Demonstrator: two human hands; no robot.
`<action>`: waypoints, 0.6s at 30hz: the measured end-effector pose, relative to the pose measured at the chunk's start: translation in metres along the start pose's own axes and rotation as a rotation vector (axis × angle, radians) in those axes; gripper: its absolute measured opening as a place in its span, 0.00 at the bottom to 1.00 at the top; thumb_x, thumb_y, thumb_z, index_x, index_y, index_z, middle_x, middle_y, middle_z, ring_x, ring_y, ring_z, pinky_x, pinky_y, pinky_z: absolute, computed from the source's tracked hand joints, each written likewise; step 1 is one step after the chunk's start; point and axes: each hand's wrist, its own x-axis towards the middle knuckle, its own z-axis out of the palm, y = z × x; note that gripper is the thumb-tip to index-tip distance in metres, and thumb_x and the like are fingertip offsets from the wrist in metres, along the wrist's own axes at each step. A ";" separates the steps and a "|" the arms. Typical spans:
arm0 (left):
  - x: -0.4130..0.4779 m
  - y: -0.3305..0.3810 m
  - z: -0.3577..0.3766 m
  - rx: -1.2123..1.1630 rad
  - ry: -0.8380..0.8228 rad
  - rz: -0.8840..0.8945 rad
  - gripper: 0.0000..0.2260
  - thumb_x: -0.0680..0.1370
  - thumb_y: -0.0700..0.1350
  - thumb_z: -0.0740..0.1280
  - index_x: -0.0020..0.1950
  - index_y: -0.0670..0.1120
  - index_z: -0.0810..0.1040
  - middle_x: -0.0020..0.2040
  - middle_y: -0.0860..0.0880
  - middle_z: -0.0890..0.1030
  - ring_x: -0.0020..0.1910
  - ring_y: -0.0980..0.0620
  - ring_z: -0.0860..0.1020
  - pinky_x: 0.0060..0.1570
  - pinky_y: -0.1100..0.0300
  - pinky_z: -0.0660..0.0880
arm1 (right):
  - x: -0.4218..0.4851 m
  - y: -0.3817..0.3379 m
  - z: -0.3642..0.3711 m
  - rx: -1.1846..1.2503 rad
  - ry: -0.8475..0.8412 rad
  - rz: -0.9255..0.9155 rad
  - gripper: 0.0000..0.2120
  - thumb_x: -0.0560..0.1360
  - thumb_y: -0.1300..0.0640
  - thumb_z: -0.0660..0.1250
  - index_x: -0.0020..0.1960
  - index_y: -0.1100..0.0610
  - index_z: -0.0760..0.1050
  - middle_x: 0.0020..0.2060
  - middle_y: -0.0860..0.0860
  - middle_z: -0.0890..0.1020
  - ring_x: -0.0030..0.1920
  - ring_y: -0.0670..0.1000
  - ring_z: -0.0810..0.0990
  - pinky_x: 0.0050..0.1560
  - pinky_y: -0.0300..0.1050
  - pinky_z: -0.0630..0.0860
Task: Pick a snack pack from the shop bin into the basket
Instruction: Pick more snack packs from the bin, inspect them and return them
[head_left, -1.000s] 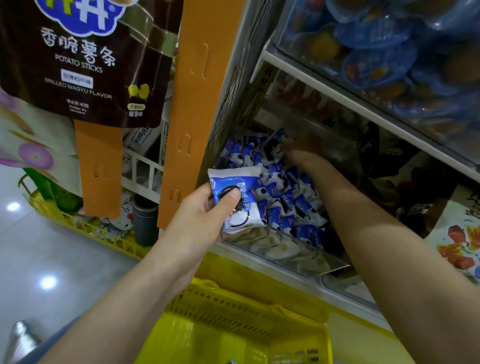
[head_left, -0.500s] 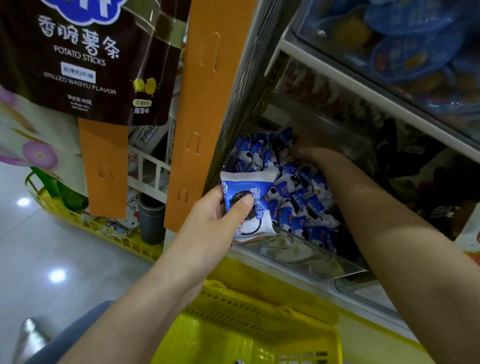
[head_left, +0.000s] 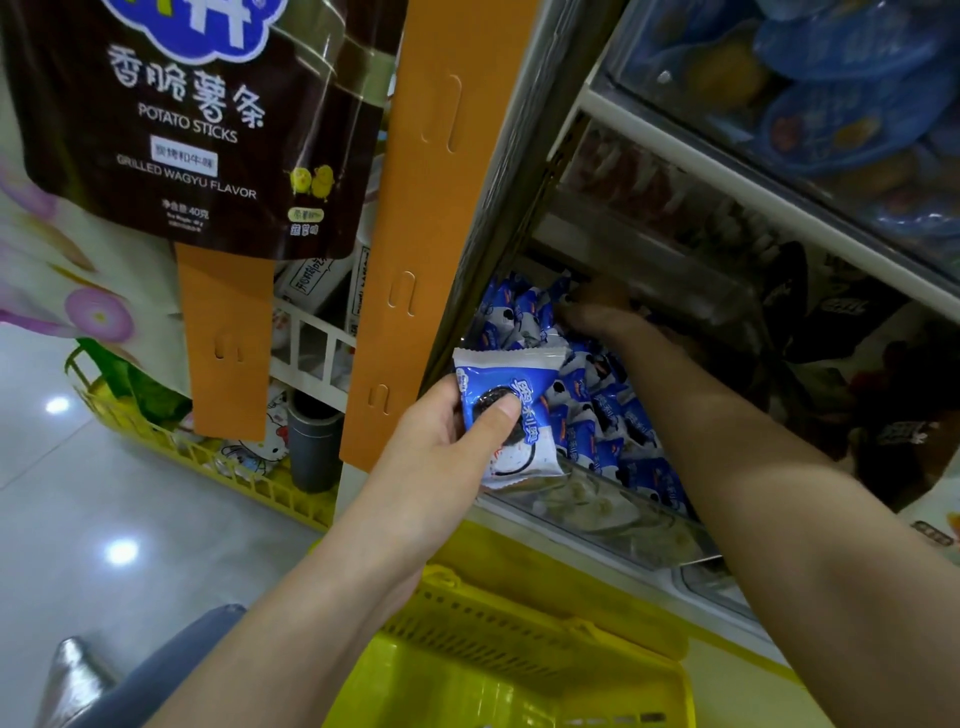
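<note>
Two hands are up at the shelf. The left hand (head_left: 441, 447) grips one blue-and-white snack pack (head_left: 519, 384), thumb pressed across its face, and holds it upright just in front of the front left corner of the bin (head_left: 597, 512), above the clear front wall. The right hand (head_left: 597, 312) reaches deep toward the bin's back edge, touching the heap of matching packs (head_left: 618, 415). It's dim in there, so its grip cannot be told. The yellow basket (head_left: 519, 649) sits below the bin's front edge.
</note>
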 end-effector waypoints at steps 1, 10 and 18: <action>0.000 0.001 0.000 0.003 -0.002 0.000 0.09 0.78 0.46 0.61 0.57 0.53 0.75 0.39 0.59 0.83 0.37 0.65 0.80 0.29 0.75 0.71 | 0.000 0.000 0.003 0.014 -0.001 0.002 0.14 0.77 0.55 0.64 0.56 0.65 0.75 0.55 0.60 0.77 0.51 0.55 0.76 0.45 0.42 0.70; 0.005 0.000 0.005 -0.009 0.002 -0.020 0.10 0.77 0.47 0.62 0.58 0.53 0.75 0.49 0.53 0.84 0.49 0.56 0.82 0.51 0.57 0.78 | -0.019 -0.003 -0.012 -0.006 0.001 -0.074 0.13 0.81 0.56 0.54 0.53 0.62 0.75 0.40 0.55 0.76 0.39 0.52 0.75 0.35 0.39 0.67; 0.004 -0.005 0.009 0.068 0.072 0.041 0.08 0.78 0.46 0.63 0.55 0.53 0.76 0.46 0.55 0.84 0.42 0.63 0.81 0.33 0.75 0.72 | -0.121 -0.004 -0.030 0.672 0.146 -0.306 0.16 0.82 0.52 0.52 0.49 0.56 0.77 0.36 0.46 0.78 0.31 0.42 0.74 0.33 0.32 0.71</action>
